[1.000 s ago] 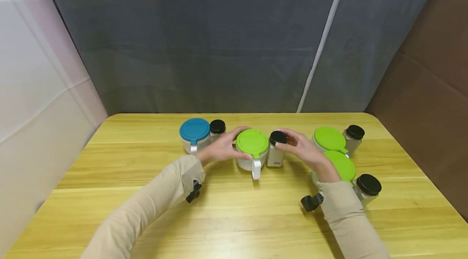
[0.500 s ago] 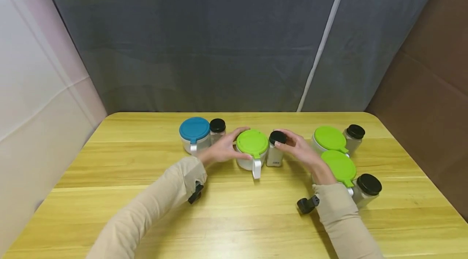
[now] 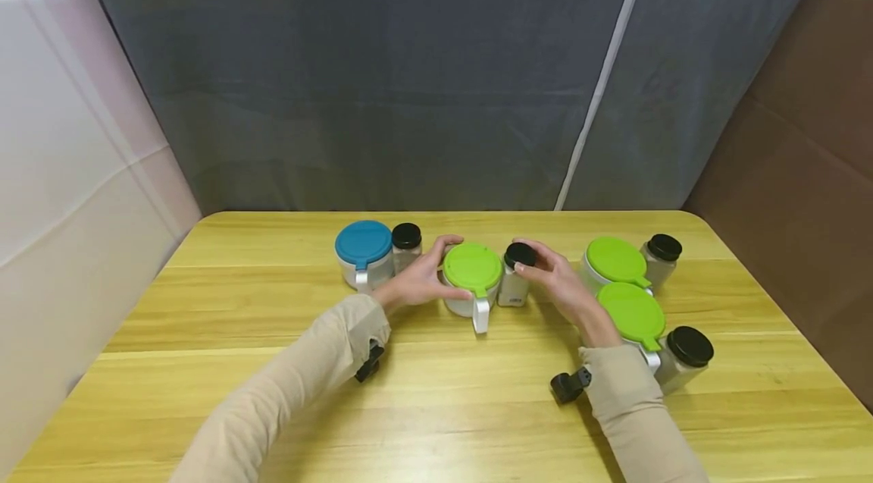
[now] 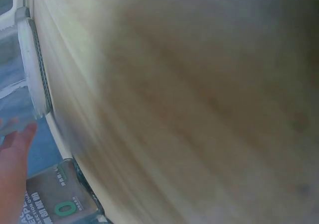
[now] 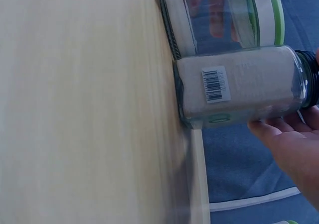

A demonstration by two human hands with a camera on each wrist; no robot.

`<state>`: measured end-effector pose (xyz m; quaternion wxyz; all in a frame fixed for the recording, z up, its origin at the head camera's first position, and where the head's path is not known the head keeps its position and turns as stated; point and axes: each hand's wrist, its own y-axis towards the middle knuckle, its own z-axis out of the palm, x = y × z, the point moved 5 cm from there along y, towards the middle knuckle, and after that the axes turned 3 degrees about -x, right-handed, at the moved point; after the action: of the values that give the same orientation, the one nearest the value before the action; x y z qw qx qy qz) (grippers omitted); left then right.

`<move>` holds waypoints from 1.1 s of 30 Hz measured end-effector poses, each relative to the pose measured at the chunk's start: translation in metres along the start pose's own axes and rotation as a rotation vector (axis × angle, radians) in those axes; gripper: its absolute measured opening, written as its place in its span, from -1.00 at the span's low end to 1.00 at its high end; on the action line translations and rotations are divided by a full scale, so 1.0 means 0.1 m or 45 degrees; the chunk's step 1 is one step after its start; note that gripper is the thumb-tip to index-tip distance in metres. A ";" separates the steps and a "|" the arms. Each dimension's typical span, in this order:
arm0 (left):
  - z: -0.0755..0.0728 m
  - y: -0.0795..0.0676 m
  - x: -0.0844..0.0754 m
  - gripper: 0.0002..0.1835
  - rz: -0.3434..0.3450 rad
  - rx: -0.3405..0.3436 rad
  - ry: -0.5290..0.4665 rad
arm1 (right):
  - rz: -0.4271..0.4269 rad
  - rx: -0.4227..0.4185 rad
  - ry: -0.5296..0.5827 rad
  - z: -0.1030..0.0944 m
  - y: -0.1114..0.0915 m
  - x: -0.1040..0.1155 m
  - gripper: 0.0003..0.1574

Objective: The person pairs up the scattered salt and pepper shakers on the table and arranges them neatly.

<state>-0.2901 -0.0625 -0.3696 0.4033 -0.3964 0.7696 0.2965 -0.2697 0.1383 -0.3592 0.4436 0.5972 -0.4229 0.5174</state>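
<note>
My left hand (image 3: 421, 284) wraps around the side of a clear canister with a flat green lid (image 3: 472, 268), thumb toward its white handle. In the left wrist view, my left hand (image 4: 14, 159) shows only partly, below the canister's white base (image 4: 34, 67). Thumb and fingers of my right hand (image 3: 561, 287) grip a square glass spice jar (image 3: 513, 290) near its black cap. This jar stands upright, right beside the canister. From the right wrist, the jar (image 5: 244, 79) shows pale brown powder and a barcode label; my right hand (image 5: 294, 147) is at its cap end.
Left of my left hand stand a blue-lidded canister (image 3: 364, 242) and a black-capped jar (image 3: 407, 237). At the right are two green-lidded canisters (image 3: 615, 259) and two black-capped jars (image 3: 690, 348), close to my right forearm. A grey curtain (image 3: 382, 89) hangs behind the wooden table (image 3: 423, 422).
The jar in my right hand has shifted very slightly back, staying beside the canister. My right forearm has swung a little to the left. My left hand keeps its grip on the canister.
</note>
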 end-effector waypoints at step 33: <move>0.00 0.07 0.03 -0.12 -0.060 -0.107 -0.081 | -0.025 -0.100 0.093 -0.05 0.20 -0.08 -0.38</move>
<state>-0.2969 -0.0597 -0.3715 0.4173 -0.4214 0.7338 0.3315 -0.2912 0.1387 -0.3647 0.4869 0.5641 -0.4205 0.5176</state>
